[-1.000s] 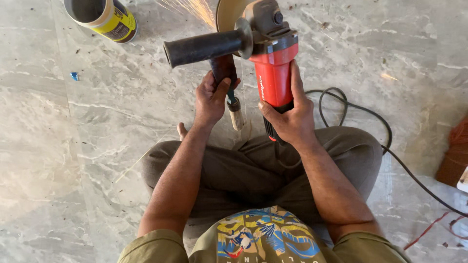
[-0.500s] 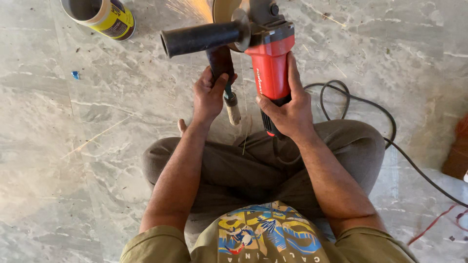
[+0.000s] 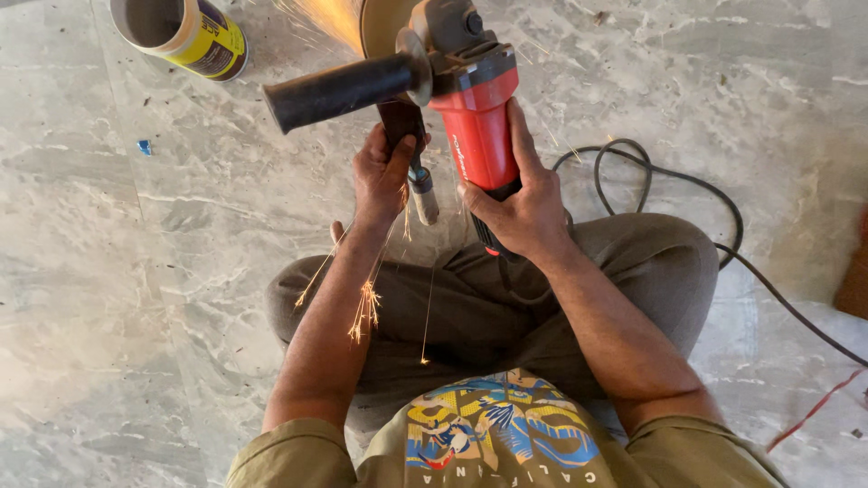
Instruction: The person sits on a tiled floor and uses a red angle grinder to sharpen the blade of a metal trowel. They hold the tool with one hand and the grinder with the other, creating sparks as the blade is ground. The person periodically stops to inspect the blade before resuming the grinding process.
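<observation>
Upper centre: my right hand [image 3: 520,212] fingers clamp the red angle grinder [image 3: 470,117]; my left hand [image 3: 384,172] fingers clamp a dark tool handle [image 3: 402,122], sparks [image 3: 366,303] falling.

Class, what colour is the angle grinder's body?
Red, with a black side handle; angle grinder, head view.

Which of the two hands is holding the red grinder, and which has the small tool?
The right hand grips the red grinder by its body. The left hand holds the small dark-handled tool up against the wheel, where sparks fly.
</observation>
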Available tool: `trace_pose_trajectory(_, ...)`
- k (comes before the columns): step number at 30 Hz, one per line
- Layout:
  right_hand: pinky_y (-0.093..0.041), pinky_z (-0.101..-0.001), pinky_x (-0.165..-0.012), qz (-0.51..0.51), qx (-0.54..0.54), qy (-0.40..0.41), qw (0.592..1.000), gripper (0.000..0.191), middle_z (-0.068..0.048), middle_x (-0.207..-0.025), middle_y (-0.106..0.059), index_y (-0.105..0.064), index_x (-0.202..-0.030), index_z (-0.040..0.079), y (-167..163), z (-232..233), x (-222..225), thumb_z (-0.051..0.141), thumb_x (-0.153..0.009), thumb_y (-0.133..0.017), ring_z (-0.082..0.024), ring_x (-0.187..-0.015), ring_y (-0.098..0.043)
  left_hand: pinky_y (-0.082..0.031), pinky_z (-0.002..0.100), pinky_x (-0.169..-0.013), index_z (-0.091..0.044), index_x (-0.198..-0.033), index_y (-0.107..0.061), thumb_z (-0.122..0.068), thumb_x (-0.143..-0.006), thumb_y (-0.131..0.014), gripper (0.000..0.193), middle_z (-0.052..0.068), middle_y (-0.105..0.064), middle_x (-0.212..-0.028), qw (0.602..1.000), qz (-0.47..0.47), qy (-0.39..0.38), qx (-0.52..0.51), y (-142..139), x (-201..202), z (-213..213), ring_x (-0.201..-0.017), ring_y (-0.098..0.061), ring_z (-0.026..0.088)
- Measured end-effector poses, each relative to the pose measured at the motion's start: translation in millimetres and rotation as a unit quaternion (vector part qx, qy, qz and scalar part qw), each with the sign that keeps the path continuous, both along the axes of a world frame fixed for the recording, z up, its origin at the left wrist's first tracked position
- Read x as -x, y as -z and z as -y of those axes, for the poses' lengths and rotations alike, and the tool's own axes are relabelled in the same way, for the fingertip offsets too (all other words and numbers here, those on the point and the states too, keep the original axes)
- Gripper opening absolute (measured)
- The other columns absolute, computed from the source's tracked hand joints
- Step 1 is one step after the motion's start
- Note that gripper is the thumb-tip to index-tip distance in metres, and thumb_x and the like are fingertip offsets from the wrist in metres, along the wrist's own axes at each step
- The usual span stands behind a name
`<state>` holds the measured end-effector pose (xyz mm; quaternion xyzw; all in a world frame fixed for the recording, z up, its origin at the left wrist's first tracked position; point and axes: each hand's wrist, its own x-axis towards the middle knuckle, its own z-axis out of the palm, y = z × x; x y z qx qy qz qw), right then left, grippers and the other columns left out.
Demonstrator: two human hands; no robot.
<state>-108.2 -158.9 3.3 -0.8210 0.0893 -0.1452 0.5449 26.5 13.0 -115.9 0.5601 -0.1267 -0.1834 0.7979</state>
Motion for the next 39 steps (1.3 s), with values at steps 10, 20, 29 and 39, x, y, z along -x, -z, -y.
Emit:
trace_pose_trajectory(10,-0.057,-0.0389,-0.11,0.036,-0.018,0.0,0.999,0.096,-0.018,-0.147,-0.066,-0.018,-0.169,0.008,-3,8,-2,0.012,-0.095,-0.08,-0.026,-0.128,-0.071,-0.058,0.033,-0.098,0.004,-0.123,-0.062,-0.002,-0.105,-0.057,0.02,0.011,-0.073,-0.112,0.995,-0.007,-0.009,-0.097,-15,2,1,-0.107,-0.072,0.017)
trace_pose_trajectory(20,-0.058,-0.0388,-0.107,0.009,-0.001,-0.011,1.0,0.099,-0.019,-0.142,-0.068,-0.017,-0.168,0.009,1,0,1,0.02,-0.093,-0.08,-0.031,-0.125,-0.073,-0.059,0.035,-0.1,0.005,-0.124,-0.061,0.0,-0.105,-0.057,0.02,0.01,-0.071,-0.113,0.999,0.006,-0.023,-0.04,-1,0,-1,-0.106,-0.071,0.019)
trace_pose_trajectory(29,-0.057,-0.0372,-0.106,0.0,-0.027,0.002,1.0,0.098,-0.017,-0.137,-0.071,-0.016,-0.168,0.009,2,-1,1,0.018,-0.093,-0.08,-0.027,-0.122,-0.074,-0.058,0.035,-0.101,0.003,-0.122,-0.061,-0.003,-0.105,-0.058,0.019,0.01,-0.071,-0.113,0.997,0.005,-0.006,-0.072,-2,2,0,-0.108,-0.071,0.019)
trace_pose_trajectory(39,-0.053,-0.0399,-0.113,0.033,-0.046,0.004,0.998,0.098,-0.02,-0.15,-0.063,-0.016,-0.169,0.005,8,8,-2,0.011,-0.095,-0.08,-0.027,-0.132,-0.067,-0.059,0.037,-0.101,0.004,-0.121,-0.062,-0.001,-0.105,-0.058,0.018,0.011,-0.071,-0.11,0.998,-0.011,-0.024,-0.057,-10,0,-4,-0.107,-0.072,0.021)
